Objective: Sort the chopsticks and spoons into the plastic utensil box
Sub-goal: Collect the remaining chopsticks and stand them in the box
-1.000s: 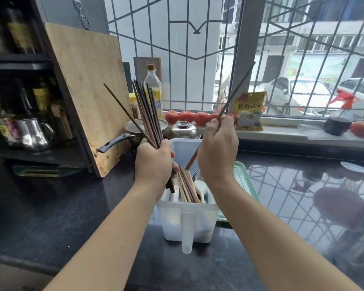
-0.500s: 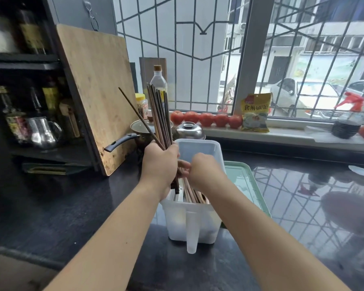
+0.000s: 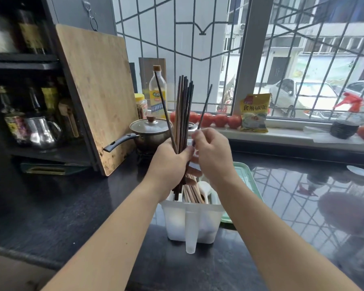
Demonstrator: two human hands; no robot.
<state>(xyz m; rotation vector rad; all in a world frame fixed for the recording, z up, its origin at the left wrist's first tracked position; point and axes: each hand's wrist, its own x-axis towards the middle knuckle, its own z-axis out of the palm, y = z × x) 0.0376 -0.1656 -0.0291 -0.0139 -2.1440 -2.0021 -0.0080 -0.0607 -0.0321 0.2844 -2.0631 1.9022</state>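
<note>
My left hand (image 3: 170,162) grips a bundle of dark chopsticks (image 3: 183,110) that stand nearly upright above the white plastic utensil box (image 3: 192,222). One chopstick (image 3: 164,106) leans left out of the bundle. My right hand (image 3: 212,154) pinches a single dark chopstick (image 3: 205,106) beside the bundle, its tip pointing up and right. Inside the box lie several light wooden chopsticks (image 3: 192,194) and a white spoon (image 3: 205,189). The box stands on the black counter, partly over a green tray (image 3: 246,181).
A wooden cutting board (image 3: 97,93) leans at the left, with a lidded pot (image 3: 149,131) and an oil bottle (image 3: 157,95) behind the box. Tomatoes (image 3: 221,119), a yellow packet (image 3: 254,113) and a spray bottle (image 3: 345,122) sit on the windowsill. A white spoon (image 3: 360,171) lies far right.
My right hand dipped down into the box, then came up pinching one dark chopstick beside the bundle. The left hand's bundle now stands more upright.
</note>
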